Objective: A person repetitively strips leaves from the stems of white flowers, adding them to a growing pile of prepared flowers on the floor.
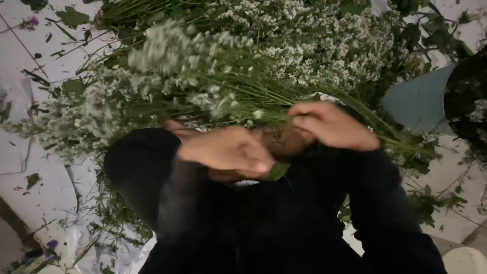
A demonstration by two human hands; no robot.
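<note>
Both hands meet at the stems of a bunch of small white flowers held above the littered floor, the left hand and right hand with fingers clamped on it, best kept firm and stems aligned.

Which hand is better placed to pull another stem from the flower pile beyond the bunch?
Probably the right hand: it sits higher, against the green stems and nearest the white flower pile. The left hand lies lower, wrapped around the bunch's base.
</note>
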